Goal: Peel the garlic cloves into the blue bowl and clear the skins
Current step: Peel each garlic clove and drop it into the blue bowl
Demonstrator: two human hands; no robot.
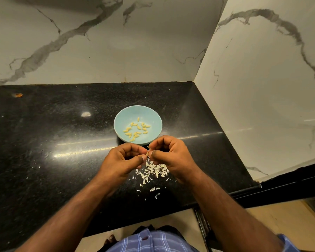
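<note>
hands pinching clove, bowl just beyond

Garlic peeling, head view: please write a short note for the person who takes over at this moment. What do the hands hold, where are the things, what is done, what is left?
Left hand and right hand: both pinch one small garlic clove between the fingertips, above the counter and just in front of the blue bowl.
Done: many peeled cloves lie in the bowl.
Skins: a loose pile on the black counter below the hands, with scattered bits nearer the counter edge.
Left: finish this clove, drop it in the bowl, then clear the skins. No other unpeeled cloves show in this view.
</note>
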